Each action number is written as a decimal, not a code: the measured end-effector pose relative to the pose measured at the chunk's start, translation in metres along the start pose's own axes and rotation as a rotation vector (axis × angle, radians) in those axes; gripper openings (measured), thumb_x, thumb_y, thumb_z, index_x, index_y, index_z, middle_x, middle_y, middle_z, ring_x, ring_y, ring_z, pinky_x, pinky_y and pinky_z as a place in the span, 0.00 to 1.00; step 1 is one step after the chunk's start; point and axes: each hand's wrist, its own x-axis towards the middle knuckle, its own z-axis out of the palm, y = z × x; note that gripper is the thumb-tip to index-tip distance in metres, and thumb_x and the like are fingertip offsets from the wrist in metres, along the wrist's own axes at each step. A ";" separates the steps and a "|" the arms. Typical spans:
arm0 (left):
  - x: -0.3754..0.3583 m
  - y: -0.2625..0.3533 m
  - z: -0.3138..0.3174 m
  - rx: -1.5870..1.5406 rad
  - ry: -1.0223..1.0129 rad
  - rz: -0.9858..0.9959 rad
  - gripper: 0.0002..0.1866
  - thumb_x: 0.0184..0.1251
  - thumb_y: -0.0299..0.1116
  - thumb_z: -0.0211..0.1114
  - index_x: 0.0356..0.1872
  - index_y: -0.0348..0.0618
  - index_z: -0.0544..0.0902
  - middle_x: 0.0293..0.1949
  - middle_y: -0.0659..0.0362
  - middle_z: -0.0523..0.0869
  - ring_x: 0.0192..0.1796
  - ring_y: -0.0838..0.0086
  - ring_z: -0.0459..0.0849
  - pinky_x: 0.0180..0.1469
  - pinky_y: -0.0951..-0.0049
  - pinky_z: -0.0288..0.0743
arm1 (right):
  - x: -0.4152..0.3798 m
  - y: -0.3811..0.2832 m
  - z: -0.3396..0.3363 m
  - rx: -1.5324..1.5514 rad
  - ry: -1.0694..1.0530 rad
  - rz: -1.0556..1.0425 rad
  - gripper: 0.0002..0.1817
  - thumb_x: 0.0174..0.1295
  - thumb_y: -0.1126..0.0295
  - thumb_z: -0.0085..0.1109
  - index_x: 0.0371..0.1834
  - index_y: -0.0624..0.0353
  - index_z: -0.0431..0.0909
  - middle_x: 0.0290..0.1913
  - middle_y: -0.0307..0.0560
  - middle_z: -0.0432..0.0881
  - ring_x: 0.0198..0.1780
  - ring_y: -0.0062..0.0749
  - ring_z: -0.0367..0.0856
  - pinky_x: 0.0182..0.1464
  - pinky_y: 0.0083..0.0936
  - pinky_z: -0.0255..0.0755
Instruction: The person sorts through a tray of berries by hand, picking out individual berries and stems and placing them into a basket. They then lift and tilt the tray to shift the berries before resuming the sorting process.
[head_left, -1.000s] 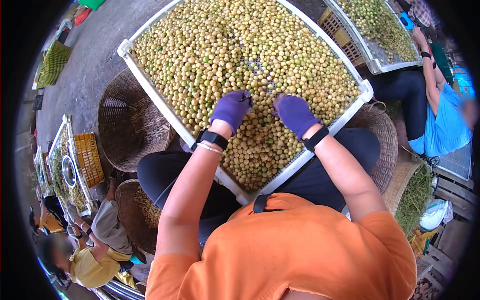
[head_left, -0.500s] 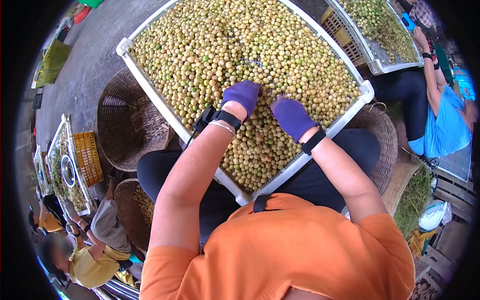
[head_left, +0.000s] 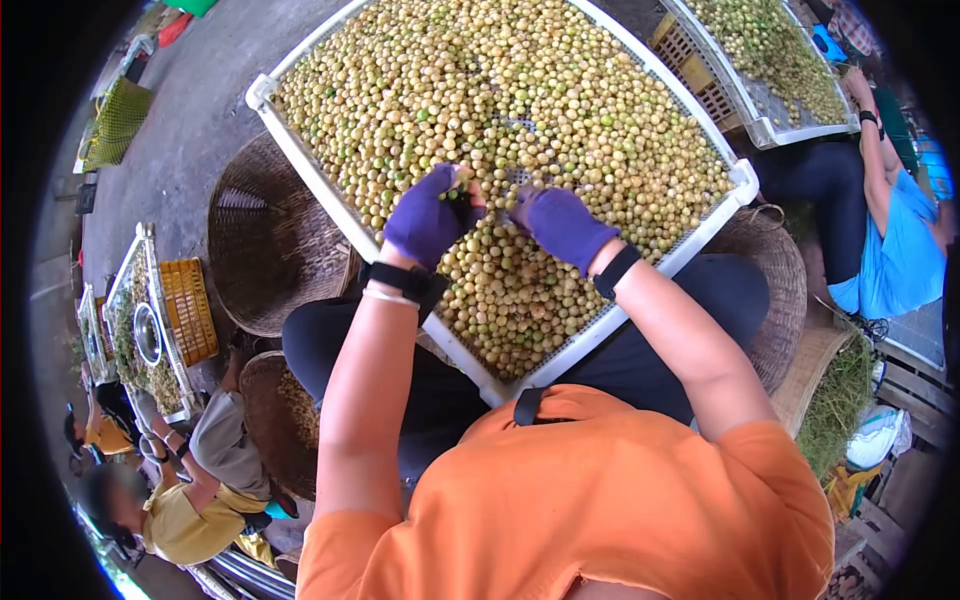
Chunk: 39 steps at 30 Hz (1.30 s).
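A white perforated tray (head_left: pixel 600 325) rests on my lap, heaped with small round yellow-green fruits (head_left: pixel 560 110). Both my hands wear purple gloves. My left hand (head_left: pixel 428 220) is lifted slightly over the near middle of the heap with its fingers closed around a few fruits. My right hand (head_left: pixel 560 226) lies on the fruits just to the right of it, fingers curled down into the heap; whether it grips any fruit I cannot tell. A bare patch of tray mesh (head_left: pixel 520 178) shows between the hands.
A woven basket (head_left: pixel 265 240) stands on the ground to my left, another (head_left: pixel 775 290) at my right knee. A second fruit tray (head_left: pixel 770 60) lies at the upper right beside a person in blue (head_left: pixel 895 230). More people and trays sit at the lower left (head_left: pixel 150 340).
My left hand drew back to the left from the heap's middle and rose with fruits in its fingers. My right hand shifted slightly left. The view moved a little.
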 end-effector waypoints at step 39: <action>-0.040 -0.012 -0.018 0.744 0.130 0.002 0.18 0.70 0.50 0.57 0.46 0.46 0.79 0.19 0.69 0.73 0.16 0.87 0.65 0.18 0.85 0.57 | -0.023 -0.013 -0.024 -0.146 -0.135 -0.011 0.07 0.59 0.71 0.53 0.35 0.52 0.81 0.34 0.47 0.81 0.37 0.42 0.85 0.34 0.37 0.78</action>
